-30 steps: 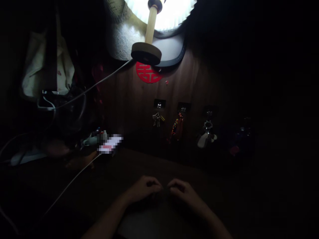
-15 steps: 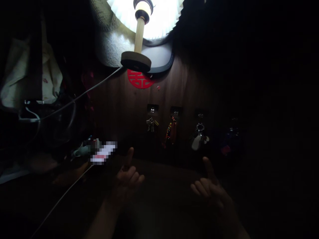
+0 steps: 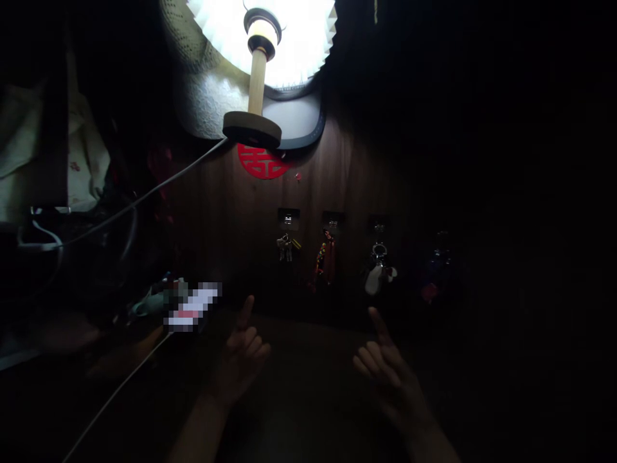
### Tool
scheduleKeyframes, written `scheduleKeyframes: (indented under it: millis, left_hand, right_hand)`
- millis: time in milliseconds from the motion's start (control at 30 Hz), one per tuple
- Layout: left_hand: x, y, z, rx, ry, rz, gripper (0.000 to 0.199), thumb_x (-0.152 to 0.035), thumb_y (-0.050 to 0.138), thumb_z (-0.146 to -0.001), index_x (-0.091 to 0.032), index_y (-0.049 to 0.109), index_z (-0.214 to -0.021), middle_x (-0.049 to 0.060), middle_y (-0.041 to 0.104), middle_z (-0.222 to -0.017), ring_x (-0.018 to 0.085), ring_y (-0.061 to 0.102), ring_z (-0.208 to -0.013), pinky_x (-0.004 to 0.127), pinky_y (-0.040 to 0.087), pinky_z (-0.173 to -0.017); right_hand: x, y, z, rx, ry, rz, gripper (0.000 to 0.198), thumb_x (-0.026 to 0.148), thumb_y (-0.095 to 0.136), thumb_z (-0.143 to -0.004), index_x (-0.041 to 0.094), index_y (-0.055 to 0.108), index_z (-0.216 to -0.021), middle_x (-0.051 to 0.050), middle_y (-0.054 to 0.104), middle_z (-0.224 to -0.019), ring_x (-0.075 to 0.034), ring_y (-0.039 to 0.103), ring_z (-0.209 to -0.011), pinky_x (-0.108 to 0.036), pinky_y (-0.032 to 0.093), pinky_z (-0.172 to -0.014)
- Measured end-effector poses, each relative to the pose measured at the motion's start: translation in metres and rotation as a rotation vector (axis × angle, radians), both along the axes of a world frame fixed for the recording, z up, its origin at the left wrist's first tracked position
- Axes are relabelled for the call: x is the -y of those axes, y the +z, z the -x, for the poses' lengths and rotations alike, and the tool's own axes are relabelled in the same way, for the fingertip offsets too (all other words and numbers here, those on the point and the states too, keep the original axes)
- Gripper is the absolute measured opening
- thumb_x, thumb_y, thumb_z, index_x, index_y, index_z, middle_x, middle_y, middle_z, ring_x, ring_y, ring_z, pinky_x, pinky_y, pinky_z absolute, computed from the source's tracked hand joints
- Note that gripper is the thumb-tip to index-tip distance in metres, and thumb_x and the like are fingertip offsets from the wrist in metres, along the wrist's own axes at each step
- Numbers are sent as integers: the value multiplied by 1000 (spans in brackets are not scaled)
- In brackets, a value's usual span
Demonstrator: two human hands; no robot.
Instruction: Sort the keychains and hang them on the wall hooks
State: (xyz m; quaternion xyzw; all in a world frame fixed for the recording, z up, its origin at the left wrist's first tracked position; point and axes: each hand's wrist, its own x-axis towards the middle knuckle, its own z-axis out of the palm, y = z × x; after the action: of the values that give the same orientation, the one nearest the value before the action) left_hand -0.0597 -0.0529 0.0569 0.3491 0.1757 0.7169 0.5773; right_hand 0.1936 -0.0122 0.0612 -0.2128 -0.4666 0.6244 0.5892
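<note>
Parted since a second earlier, the left hand (image 3: 243, 365) and right hand (image 3: 391, 373) were empty, each index finger extended, the other fingers curled. Above them glowed a pleated lamp (image 3: 257, 78). Left of the left hand showed a lit, pixelated phone (image 3: 193, 307); over the right fingertip hung a pale-fobbed keyring (image 3: 375, 279), and farther left, smaller metal keys (image 3: 285, 247).

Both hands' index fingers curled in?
No, the left hand and the right hand each have the index finger extended, while other fingers are folded.
</note>
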Motion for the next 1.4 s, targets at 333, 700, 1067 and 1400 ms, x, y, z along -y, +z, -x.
scheduleKeyframes:
  millis: [333, 700, 1067, 1400]
  left_hand:
    - [-116, 93, -6, -857, 828, 49, 60, -32, 68, -65, -19, 46, -120, 11, 45, -124, 21, 48, -110, 32, 39, -91]
    - [-156, 121, -53, -1009, 1160, 340, 48, -37, 66, -66, -16, 46, -104, 13, 56, -109, 26, 49, -107, 35, 36, -90]
    - [-154, 130, -22, -1124, 919, 305, 27, -31, 61, -68, -17, 58, -90, 9, 64, -93, 22, 59, -90, 28, 42, -74]
    - [-161, 131, -13, -970, 750, 248, 28, -27, 64, -60, -16, 57, -85, 8, 65, -89, 22, 60, -87, 28, 42, -72]
  right_hand:
    - [-41, -77, 15, 1136, -178, -472, 26, 22, 44, -79, 24, 64, -97, -5, 63, -99, -20, 55, -98, -35, 40, -89]
    - [-41, -79, 20, 1176, -189, -494, 26, 20, 42, -79, 23, 64, -94, -5, 65, -97, -20, 57, -97, -37, 40, -92]
    - [-75, 95, 70, 1201, -446, -762, 45, 21, 42, -82, 29, 43, -127, -1, 61, -112, -18, 58, -100, -31, 44, -86]
    - [-111, 170, 114, 1777, -626, -955, 53, 19, 37, -88, 35, 25, -137, -8, 59, -108, -23, 56, -98, -38, 38, -83]
